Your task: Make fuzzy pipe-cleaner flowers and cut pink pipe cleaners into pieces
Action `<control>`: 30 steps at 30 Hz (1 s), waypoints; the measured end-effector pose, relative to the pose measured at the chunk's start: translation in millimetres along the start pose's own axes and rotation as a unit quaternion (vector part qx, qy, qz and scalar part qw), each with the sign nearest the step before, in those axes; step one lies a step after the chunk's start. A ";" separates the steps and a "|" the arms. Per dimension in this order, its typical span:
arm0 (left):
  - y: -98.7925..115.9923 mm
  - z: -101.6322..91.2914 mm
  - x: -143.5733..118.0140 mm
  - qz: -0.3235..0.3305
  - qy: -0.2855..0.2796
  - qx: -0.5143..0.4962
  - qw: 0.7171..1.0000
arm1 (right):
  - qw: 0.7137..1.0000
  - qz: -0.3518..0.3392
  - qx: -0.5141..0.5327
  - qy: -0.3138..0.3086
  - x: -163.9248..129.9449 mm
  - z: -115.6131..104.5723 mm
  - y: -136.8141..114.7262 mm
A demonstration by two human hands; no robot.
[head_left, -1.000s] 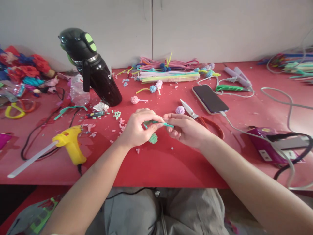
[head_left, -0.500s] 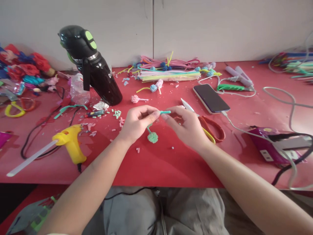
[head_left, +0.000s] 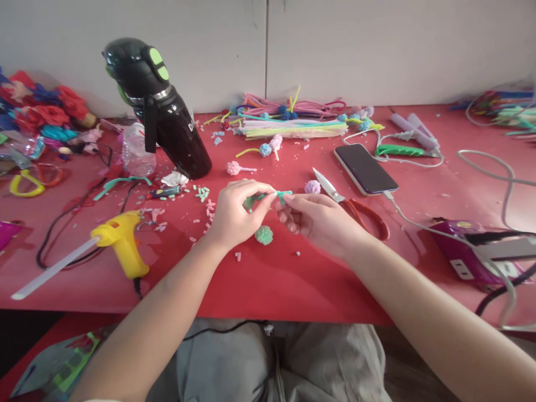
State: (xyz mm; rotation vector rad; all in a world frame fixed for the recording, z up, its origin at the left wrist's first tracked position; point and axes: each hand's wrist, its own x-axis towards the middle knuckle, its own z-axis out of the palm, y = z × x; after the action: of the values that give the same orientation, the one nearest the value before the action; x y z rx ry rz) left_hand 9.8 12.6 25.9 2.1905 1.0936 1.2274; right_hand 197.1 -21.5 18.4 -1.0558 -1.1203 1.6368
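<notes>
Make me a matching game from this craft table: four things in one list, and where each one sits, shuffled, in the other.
Things:
1. glue gun
2. phone
3. handheld vacuum
4. teal pipe cleaner

Places:
A. pinched between the left hand and the right hand
B. lying on the red table left of the left forearm
C. standing at the back left, next to a clear bottle
D. flat on the table to the right of the scissors, with a cable plugged in

Pairs: 1-B, 2-D, 3-C, 4-A
</notes>
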 end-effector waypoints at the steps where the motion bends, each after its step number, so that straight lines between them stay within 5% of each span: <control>1: -0.8 -0.4 0.3 -0.031 0.000 -0.019 0.999 | 0.997 -0.034 -0.064 0.000 -1.9 -1.6 -0.7; 4: -3.4 -1.8 1.8 -0.118 -0.006 -0.093 0.989 | 0.938 -0.205 -0.269 0.080 -6.5 -6.8 -1.5; 7: -5.1 -3.3 3.3 -0.163 -0.028 -0.152 0.974 | 0.860 -0.338 -0.358 0.135 -5.8 -12.6 -0.1; 13: -3.4 -3.8 3.0 -0.170 -0.069 -0.159 0.970 | 0.828 -0.385 -0.399 0.085 -0.8 -15.5 1.7; 16: -1.4 -3.5 2.3 -0.147 -0.079 -0.137 0.976 | 0.849 -0.350 -0.383 0.095 -2.5 -11.3 -0.9; 23: 4.8 -1.6 -0.8 -0.060 -0.083 -0.078 0.992 | 0.990 -0.066 -0.113 0.059 2.0 -11.4 -5.5; 27: 6.1 -1.7 -1.6 0.013 -0.074 -0.060 0.995 | 0.996 0.065 0.056 0.020 5.5 -10.7 -4.2; 30: 5.3 -2.6 -0.8 -0.026 -0.075 -0.085 0.993 | 0.997 0.023 0.061 0.040 3.7 -6.1 -4.5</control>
State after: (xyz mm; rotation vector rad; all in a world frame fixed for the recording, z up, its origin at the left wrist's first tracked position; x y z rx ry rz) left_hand 9.7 8.5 30.4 2.0756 0.9432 1.0738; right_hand 202.8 -15.6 20.6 -1.0648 -0.9377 1.6630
